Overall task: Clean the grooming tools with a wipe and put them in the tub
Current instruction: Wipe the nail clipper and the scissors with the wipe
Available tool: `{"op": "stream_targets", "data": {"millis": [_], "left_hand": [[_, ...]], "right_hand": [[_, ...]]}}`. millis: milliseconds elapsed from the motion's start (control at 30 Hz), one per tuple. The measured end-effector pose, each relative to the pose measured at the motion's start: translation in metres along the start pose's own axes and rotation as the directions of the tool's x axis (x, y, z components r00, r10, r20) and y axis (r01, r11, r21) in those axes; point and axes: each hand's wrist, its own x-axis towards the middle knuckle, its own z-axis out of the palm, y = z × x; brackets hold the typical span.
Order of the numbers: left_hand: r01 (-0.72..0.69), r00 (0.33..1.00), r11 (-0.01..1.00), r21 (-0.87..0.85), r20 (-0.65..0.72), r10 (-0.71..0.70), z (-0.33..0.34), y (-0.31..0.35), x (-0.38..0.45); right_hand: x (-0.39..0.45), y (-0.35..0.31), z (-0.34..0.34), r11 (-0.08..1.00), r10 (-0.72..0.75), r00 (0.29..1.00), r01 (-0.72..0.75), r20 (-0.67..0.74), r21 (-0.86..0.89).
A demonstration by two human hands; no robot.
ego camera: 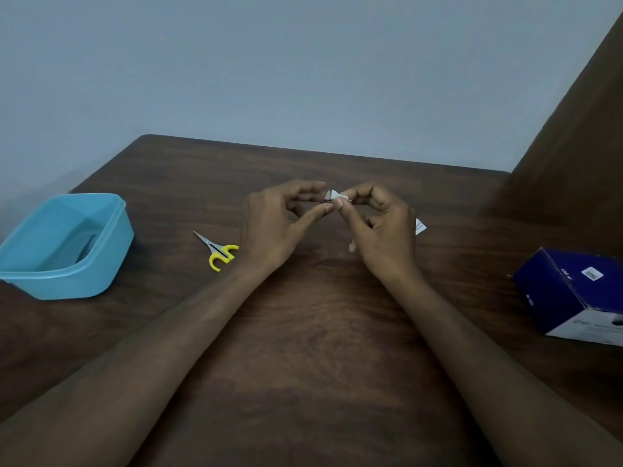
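Note:
Both hands meet above the middle of the brown table (303,332). My left hand (276,224) and my right hand (377,227) each pinch a small white and grey packet (333,195) between thumb and forefinger. What the packet is cannot be made out. Small scissors with yellow handles (217,249) lie shut on the table just left of my left wrist. A light blue plastic tub (64,244) stands at the left edge, with a dark object lying inside it.
A dark blue cardboard box (573,294) sits at the right edge of the table. A scrap of white printed paper (419,226) shows behind my right hand. The table's far edge meets a pale wall, and a brown panel rises at the right.

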Motion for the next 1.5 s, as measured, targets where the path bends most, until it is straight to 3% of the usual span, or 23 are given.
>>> {"op": "stream_targets", "data": {"millis": [167, 400, 633, 1000, 1233, 1367, 1500], "left_hand": [[0.056, 0.998, 0.998, -0.035, 0.028, -0.055, 0.001, -0.003, 0.002], [0.029, 1.0, 0.999, 0.014, 0.012, -0.029, 0.002, -0.002, 0.001], [0.011, 1.0, 0.998, 0.057, 0.014, -0.012, 0.0, -0.004, 0.002], [0.037, 0.999, 0.998, 0.049, 0.015, -0.038, -0.003, -0.001, 0.002], [0.058, 0.998, 0.997, 0.042, 0.02, -0.059, 0.0, -0.009, 0.003], [0.09, 0.996, 0.996, 0.021, 0.021, -0.09, 0.0, -0.01, 0.002], [0.081, 0.996, 0.997, -0.018, 0.031, -0.08, 0.002, -0.008, 0.002]], "right_hand": [[0.0, 0.004, 0.0, 0.997, 0.074, 0.995, -0.076, 0.066, 0.018], [0.004, 0.007, -0.003, 0.993, 0.115, 0.991, -0.113, -0.067, 0.036], [0.004, 0.009, 0.004, 0.973, 0.165, 0.981, -0.179, 0.1, 0.143], [0.004, -0.002, 0.0, 0.991, 0.131, 0.989, -0.133, -0.066, -0.028], [0.007, 0.006, 0.001, 0.977, 0.184, 0.978, -0.193, 0.103, 0.092], [0.007, 0.01, 0.003, 0.985, 0.171, 0.984, -0.172, 0.054, 0.024], [0.008, 0.017, 0.004, 0.979, 0.171, 0.98, -0.181, 0.102, 0.09]]}}
